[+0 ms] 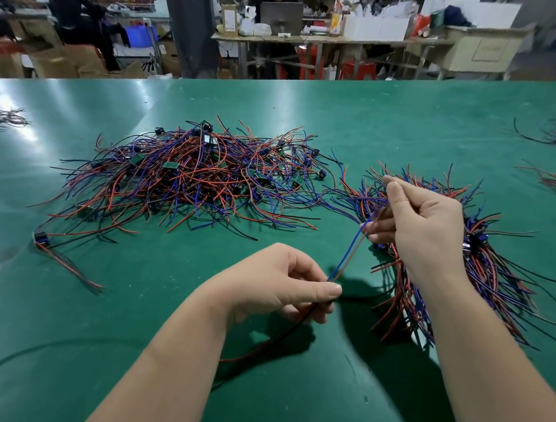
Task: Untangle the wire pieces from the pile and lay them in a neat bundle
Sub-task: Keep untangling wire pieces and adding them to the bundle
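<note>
**Both hands on 1 wire piece**

Left hand pinches the wire piece near centre. Right hand has curled fingers gripping its blue and red strands. Tangled pile far left, bundle right, on the green table.

On the green table, the left hand is at 6 o'clock from the middle of the view and pinches one wire piece between thumb and fingers. Its blue and red strands run up toward 1 o'clock to the right hand, at 3 o'clock, where curled fingers hold them. Black and red strands hang from the left hand toward 7 o'clock. The tangled pile lies at 10 o'clock. The bundle lies at 4 o'clock, partly under the right wrist. One separate piece lies at 8 o'clock.
</note>
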`<act>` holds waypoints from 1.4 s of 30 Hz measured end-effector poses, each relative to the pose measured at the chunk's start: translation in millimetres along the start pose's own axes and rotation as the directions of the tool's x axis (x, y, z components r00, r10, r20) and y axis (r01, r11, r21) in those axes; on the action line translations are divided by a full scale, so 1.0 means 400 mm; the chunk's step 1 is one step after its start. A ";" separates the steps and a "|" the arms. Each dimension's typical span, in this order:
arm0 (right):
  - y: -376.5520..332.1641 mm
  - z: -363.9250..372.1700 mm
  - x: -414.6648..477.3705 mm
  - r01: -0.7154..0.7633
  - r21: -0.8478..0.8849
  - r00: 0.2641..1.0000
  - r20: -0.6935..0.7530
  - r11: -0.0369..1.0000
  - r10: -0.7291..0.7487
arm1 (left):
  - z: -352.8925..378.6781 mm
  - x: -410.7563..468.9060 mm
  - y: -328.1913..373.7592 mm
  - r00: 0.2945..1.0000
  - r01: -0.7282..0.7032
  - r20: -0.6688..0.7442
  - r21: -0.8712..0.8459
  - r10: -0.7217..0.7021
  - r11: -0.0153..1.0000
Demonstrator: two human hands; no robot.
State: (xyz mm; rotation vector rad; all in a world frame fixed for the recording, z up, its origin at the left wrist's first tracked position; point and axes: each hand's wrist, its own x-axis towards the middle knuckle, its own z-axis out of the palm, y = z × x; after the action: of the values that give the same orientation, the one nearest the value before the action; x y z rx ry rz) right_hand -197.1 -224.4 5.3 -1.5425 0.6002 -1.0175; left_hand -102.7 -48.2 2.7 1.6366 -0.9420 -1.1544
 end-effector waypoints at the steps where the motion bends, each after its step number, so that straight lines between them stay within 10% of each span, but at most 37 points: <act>1: 0.002 0.003 0.003 -0.051 -0.008 0.999 0.006 0.999 0.051 | 0.001 0.005 -0.002 0.999 -0.011 -0.048 -0.004 0.011 1.000; 9: -0.006 0.061 -0.062 -0.054 -0.227 0.897 0.417 0.972 0.148 | 0.003 0.043 -0.011 0.872 -0.203 -0.488 -0.312 0.027 0.928; 21: -0.025 0.066 -0.076 0.338 -0.481 0.924 0.333 0.809 -0.188 | -0.003 0.038 0.003 0.917 -0.195 -0.399 -0.435 0.006 0.879; 25: -0.068 -0.014 -0.024 0.248 -0.529 0.952 -0.022 0.812 -0.306 | -0.024 0.033 -0.006 0.811 -0.237 -0.584 -0.293 0.023 0.926; 30: -0.063 -0.105 0.034 0.040 -0.766 0.952 -0.166 0.641 -0.258 | -0.081 0.031 -0.043 0.468 0.095 -0.816 0.428 0.339 0.899; 37: -0.046 -0.037 0.002 0.161 -0.736 0.974 0.010 0.658 -0.227 | -0.095 0.075 -0.114 0.629 0.531 -0.768 0.535 0.118 0.657; 42: -0.034 -0.012 -0.013 0.220 -0.711 0.971 0.097 0.668 -0.217 | -0.119 0.098 -0.118 0.564 0.567 -0.811 0.518 0.156 0.641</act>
State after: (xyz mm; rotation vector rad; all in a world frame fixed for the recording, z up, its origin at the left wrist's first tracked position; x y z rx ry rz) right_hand -205.8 -219.5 17.0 -2.3643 0.8954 -1.0063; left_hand -42.4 -58.2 -45.0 2.6895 -0.5626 0.0676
